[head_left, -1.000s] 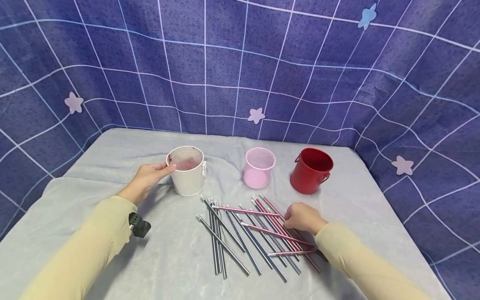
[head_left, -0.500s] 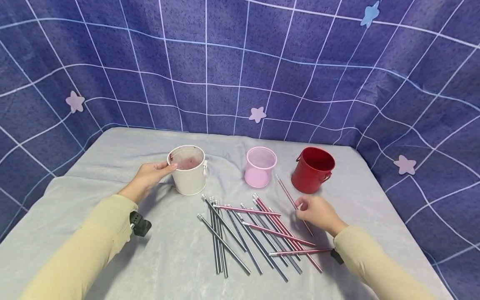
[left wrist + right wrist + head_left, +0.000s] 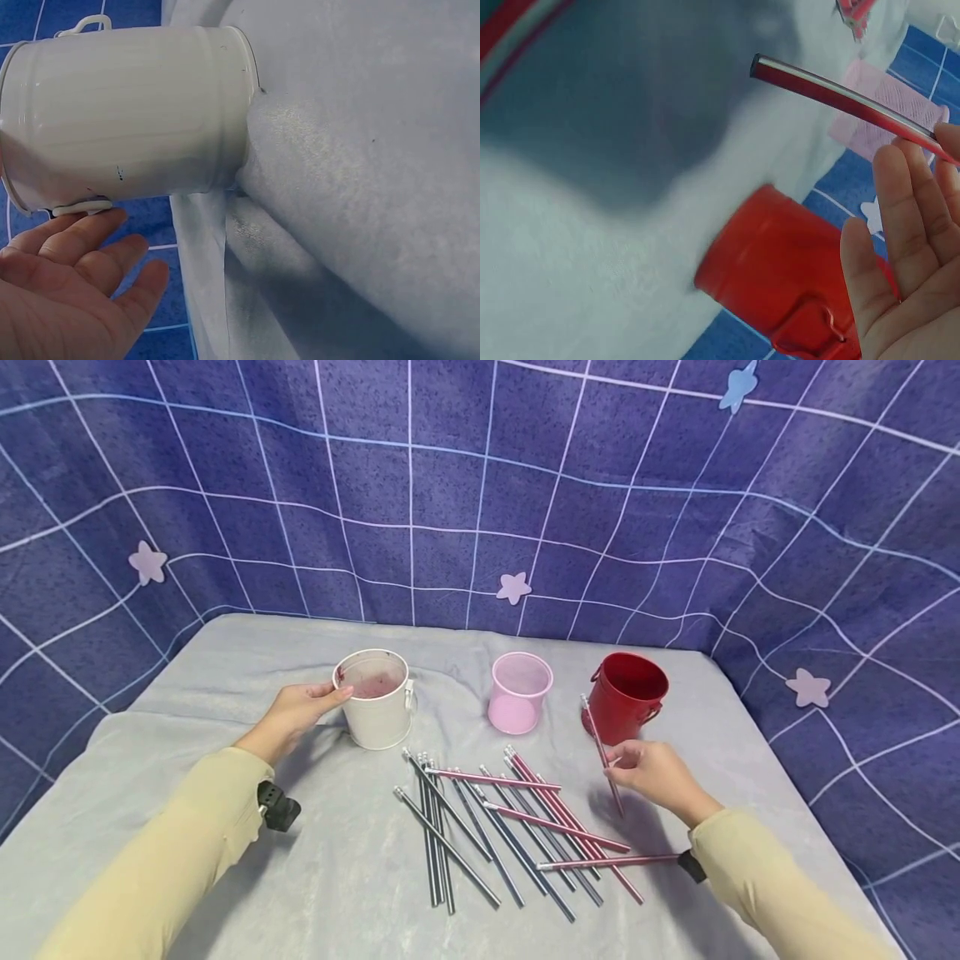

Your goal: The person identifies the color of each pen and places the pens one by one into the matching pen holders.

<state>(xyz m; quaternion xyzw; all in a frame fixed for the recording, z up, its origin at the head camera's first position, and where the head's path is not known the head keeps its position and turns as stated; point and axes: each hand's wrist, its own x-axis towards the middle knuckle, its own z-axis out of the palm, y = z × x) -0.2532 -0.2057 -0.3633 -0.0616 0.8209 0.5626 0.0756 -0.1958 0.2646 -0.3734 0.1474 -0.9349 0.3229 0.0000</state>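
My left hand (image 3: pixel 296 714) grips the white bucket (image 3: pixel 378 722) by its rim, thumb over the edge. In the left wrist view its fingers touch the bucket's side handle (image 3: pixel 82 207). My right hand (image 3: pixel 660 777) pinches a red pencil (image 3: pixel 599 743) between thumb and fingers. The pencil leans with its eraser end up, in front of the red bucket (image 3: pixel 618 706). In the right wrist view the pencil's unsharpened end (image 3: pixel 810 84) points away from the hand. Several dark pencils (image 3: pixel 448 852) and several red pencils (image 3: pixel 558 825) lie loosely crossed on the cloth.
A pink mesh cup (image 3: pixel 516 706) stands between the two buckets. Grey cloth (image 3: pixel 330 877) covers the table. A blue gridded curtain with stars (image 3: pixel 450 485) hangs behind and at the sides.
My right hand has lifted one red pencil off the pile and carried it right and back to the red bucket. The left hand has stayed at the white bucket's rim.
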